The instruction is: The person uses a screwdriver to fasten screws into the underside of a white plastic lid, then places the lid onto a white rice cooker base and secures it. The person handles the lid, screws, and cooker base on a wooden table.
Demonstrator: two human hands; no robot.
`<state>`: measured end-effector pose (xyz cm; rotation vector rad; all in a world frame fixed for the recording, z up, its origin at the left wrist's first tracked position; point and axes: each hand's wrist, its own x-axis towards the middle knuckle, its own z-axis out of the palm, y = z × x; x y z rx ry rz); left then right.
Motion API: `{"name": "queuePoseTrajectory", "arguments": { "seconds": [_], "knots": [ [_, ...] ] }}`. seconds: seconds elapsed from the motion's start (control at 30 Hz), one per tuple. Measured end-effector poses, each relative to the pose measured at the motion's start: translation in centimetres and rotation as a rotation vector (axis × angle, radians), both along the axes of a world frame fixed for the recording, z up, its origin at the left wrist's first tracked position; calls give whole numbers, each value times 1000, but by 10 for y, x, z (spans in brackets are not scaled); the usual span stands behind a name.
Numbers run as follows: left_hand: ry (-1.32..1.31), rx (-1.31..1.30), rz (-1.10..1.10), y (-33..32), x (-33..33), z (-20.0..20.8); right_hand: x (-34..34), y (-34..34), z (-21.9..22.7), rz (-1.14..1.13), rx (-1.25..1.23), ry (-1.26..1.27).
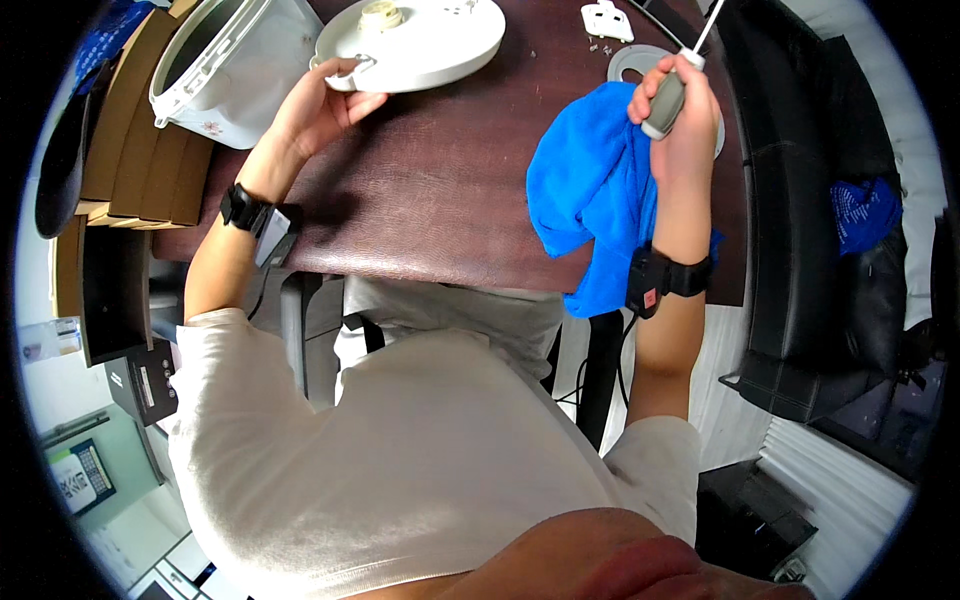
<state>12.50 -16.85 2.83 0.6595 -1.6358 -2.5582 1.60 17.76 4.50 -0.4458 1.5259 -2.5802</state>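
Keep your left hand [325, 105] clamped on the white round lid's [415, 40] rim, steadying it, while your right hand [680, 115] stays wrapped around the grey-handled screwdriver [665, 100]

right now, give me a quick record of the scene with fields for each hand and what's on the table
left hand: left hand grips the edge of a round white lid
right hand: right hand holds a grey-handled tool upright
under right hand: blue cloth
table: dark brown table
far left: white appliance body, beside cardboard boxes
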Motion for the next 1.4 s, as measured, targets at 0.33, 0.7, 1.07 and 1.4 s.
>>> {"name": "queuePoseTrajectory", "arguments": {
  "seconds": [0.33,0.7,1.07,1.4],
  "knots": [
    [97,95,-5,6,-6,1,-22,35,-5,-366,64,33],
    [-112,-267,-527,54,35,22,-45,133,1,-511,1056,-45],
    [386,-1704,-592,105,-84,-8,-65,160,-56,-205,1179,-324],
    [413,-1788,-469,111,-129,-27,-59,155,-57,-209,1086,-308]
  ]
}}
